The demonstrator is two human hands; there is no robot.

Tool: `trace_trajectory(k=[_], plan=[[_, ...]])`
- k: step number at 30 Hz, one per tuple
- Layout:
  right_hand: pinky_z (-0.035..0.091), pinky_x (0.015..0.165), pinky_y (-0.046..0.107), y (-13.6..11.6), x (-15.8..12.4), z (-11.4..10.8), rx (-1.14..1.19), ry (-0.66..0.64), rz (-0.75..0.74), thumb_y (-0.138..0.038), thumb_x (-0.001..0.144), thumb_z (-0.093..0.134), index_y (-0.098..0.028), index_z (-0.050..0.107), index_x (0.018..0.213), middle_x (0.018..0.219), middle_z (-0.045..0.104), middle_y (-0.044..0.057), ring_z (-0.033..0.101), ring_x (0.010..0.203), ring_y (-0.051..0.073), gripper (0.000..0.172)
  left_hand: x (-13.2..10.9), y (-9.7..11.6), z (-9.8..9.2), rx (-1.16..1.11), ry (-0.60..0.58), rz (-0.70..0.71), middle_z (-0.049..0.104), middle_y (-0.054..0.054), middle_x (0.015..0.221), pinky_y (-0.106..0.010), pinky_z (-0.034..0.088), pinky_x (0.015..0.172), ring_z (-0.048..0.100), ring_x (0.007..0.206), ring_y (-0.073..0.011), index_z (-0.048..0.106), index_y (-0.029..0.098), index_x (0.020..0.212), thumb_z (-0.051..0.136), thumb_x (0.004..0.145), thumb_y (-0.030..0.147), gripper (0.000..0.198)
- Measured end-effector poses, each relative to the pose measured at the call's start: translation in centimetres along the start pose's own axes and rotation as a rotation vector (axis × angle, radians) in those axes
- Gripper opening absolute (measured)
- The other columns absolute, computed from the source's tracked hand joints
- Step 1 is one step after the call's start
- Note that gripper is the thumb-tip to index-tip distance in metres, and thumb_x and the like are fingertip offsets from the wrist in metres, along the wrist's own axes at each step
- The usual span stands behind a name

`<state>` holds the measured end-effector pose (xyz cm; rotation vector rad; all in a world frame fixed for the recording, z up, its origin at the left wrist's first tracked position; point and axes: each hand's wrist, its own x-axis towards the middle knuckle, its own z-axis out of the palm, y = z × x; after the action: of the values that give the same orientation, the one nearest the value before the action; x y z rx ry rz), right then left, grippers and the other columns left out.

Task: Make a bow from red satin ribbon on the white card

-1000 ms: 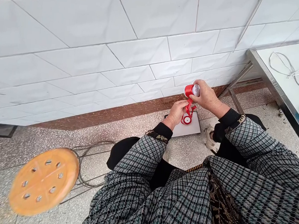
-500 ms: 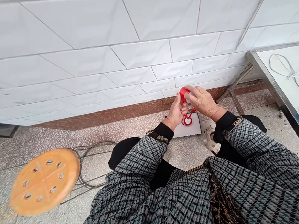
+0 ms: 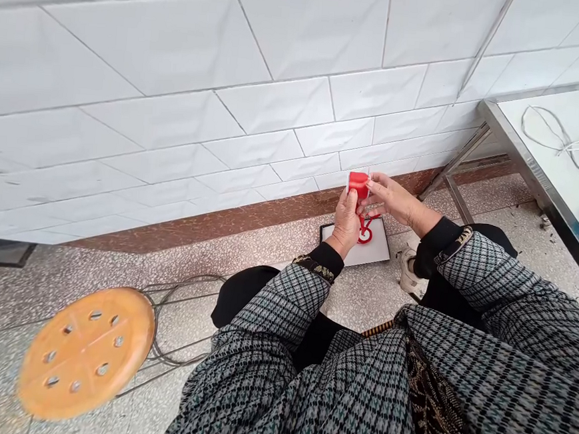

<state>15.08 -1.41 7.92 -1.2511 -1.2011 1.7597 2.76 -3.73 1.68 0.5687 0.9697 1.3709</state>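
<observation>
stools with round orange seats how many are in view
1: the round orange stool with holes in its seat stands on the speckled floor at lower left; none seems hidden.

Your hands pinch a glossy red ribbon spool (image 3: 358,183). Shiny glazed wall tiles (image 3: 182,55), speckled stone floor (image 3: 64,273), smooth orange plastic stool seat (image 3: 86,351), brushed metal counter (image 3: 524,162), woven check sleeves (image 3: 283,303).

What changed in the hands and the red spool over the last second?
The left hand rose from the hanging ribbon tail to the red ribbon spool and now grips it with the right hand. The spool turned, its pale end no longer facing the camera. The ribbon tail still dangles over the white board; orange stool and metal table unchanged.
</observation>
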Motion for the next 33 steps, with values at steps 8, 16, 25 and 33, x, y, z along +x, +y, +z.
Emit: trace_trajectory(k=[8,16,25,33], plan=[[0.045,0.043,0.018,0.3,0.2,-0.1,0.039,0.026,-0.023,-0.028,0.09,0.068,-0.025,0.051,0.111,0.074,0.06,-0.005,0.054,0.052,0.01,0.028,-0.5,-1.1,0.4,0.035,-0.109,-0.013,0.057,0.003,0.073,-0.024,0.04,0.056,0.04,0.056,-0.0071,0.065,0.023,0.098,0.071,0.087,0.062,0.04],[0.032,0.036,0.015,-0.2,0.8,-1.1,-0.145,0.203,-0.058,-0.02,0.084,0.068,-0.022,0.056,0.101,0.066,0.057,-0.007,0.043,0.045,0.007,0.02,-1.1,-1.0,0.0,0.105,-0.204,-0.043,0.056,0.004,0.076,-0.025,0.023,0.047,0.033,0.05,-0.0063,0.062,0.023,0.104,0.065,0.091,0.048,0.028],[0.048,0.04,0.018,-0.9,0.6,-0.8,-0.145,0.209,0.032,-0.028,0.09,0.068,-0.023,0.054,0.101,0.069,0.065,-0.004,0.062,0.047,0.011,0.019,0.3,-1.6,-1.2,0.302,0.058,0.22,0.07,-0.004,0.107,-0.029,0.047,0.093,0.061,0.106,-0.0187,0.069,0.023,0.096,0.068,0.086,0.03,0.012],[0.056,0.07,0.033,0.9,0.9,-1.1,-0.796,0.284,-0.194,-0.036,0.084,0.071,-0.021,0.064,0.111,0.082,0.07,0.002,0.068,0.075,0.021,0.032,-0.6,0.8,0.0,0.202,-0.02,0.104,0.073,-0.005,0.099,-0.033,0.052,0.082,0.067,0.095,-0.0204,0.067,0.025,0.113,0.081,0.083,0.048,0.04]])
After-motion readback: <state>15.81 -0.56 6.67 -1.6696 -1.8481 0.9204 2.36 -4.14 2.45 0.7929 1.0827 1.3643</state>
